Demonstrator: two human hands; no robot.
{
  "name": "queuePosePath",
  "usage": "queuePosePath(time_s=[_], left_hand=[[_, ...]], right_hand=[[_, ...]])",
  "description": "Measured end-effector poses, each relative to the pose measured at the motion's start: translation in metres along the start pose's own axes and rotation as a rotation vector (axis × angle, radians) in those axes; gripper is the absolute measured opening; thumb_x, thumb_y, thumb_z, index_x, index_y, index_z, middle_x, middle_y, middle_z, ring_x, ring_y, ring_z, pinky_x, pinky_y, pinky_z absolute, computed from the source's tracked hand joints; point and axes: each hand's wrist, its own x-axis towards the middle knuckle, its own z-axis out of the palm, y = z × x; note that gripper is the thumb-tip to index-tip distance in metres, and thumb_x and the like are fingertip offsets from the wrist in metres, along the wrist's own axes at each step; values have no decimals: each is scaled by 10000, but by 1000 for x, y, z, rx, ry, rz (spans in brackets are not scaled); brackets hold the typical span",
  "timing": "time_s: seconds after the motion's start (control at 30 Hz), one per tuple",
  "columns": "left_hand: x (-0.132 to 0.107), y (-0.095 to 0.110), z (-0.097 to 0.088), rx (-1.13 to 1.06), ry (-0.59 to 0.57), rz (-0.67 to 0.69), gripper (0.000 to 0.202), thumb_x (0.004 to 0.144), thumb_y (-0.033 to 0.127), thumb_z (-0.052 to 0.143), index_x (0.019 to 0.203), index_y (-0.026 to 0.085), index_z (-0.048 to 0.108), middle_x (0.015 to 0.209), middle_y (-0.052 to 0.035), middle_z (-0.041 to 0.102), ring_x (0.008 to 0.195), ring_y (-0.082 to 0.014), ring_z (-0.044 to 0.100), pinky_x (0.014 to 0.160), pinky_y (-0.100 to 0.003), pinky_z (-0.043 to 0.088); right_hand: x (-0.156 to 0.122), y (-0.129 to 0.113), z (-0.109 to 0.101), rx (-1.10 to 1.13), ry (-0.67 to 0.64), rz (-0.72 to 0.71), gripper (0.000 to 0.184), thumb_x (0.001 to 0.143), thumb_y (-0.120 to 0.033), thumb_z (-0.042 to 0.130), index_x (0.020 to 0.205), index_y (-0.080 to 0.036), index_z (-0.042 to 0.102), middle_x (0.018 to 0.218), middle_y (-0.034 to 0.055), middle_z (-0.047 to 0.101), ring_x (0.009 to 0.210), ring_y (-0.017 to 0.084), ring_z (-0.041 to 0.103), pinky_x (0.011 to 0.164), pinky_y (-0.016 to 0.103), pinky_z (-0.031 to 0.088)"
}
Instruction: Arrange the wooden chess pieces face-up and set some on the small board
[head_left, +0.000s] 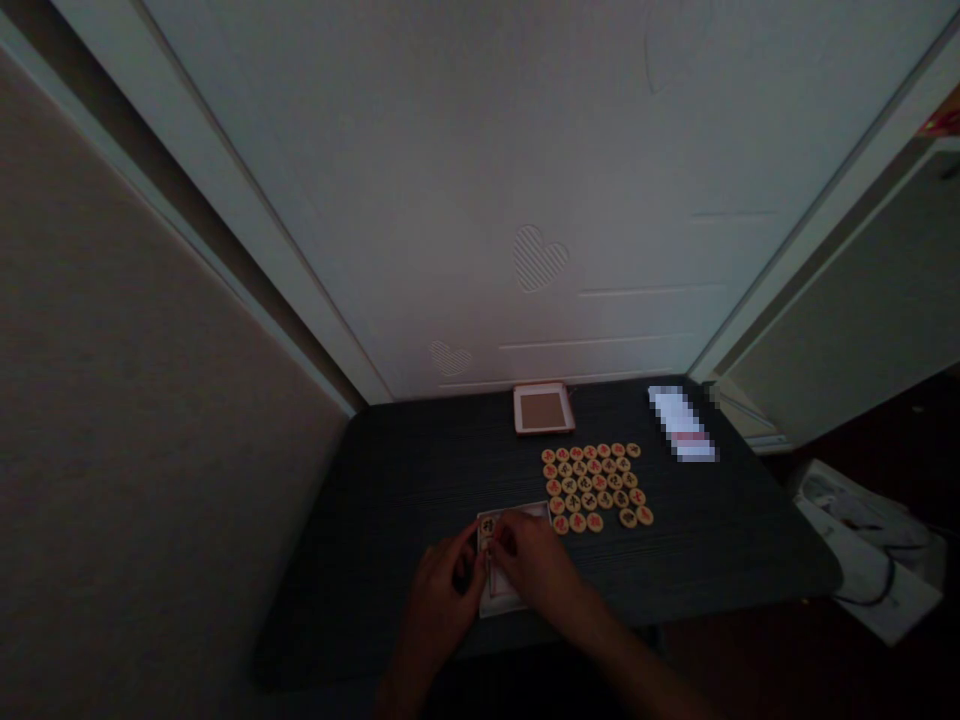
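Observation:
A small white box (501, 592) lies at the near edge of a dark table (390, 490), with one round wooden piece (488, 524) showing in its far left corner. My left hand (441, 590) rests against the box's left side, fingers curled. My right hand (534, 560) lies over the box, its fingertips pinched near the piece at the far left corner. What the fingers hold is hidden. Several round wooden game pieces (596, 485) with red and black marks lie in rows just right of the box.
A square box lid (542, 409) sits at the table's far edge against a white wall panel. A blurred white rectangle (682, 423) lies at the far right. A white bag with cables (870, 560) sits on the floor to the right.

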Motion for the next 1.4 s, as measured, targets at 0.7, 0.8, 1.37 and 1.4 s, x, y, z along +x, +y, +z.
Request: queuePosePath(time_s=[0.7,0.8,1.37,1.4], left_hand=[[1,2,-1,-8,-34,-67,399,979,348,533,1354,246,622,873,-24,746,761,-220,681,806,-384,559],[1,3,-3,-17,-31,-105,395,981,389,539,1335,247,641,857,-19,744,762,-220,691,792,-371,566],[14,10,2,-19,35,-84,376,982,463,541,1218,215,697,805,-14,661,712,-201,653,697,-319,551],[14,9,2,-23,35,-83,381,983,464,539,1224,212,693,808,-14,661,716,-202,653,700,-319,551]], right_hand=[[-26,16,-24,14,86,-135,99,904,-136,629,953,-217,656,901,34,701,764,194,676,726,301,538],[-44,30,-45,18,196,-145,85,969,-228,581,954,-231,665,881,36,707,747,191,678,698,298,542],[-79,105,-93,-295,421,-300,198,987,-197,573,1156,-258,656,1098,56,747,1057,261,673,986,470,526],[-77,105,-94,-312,415,-309,214,986,-190,571,1170,-259,654,1116,57,746,1081,264,664,993,474,523]])
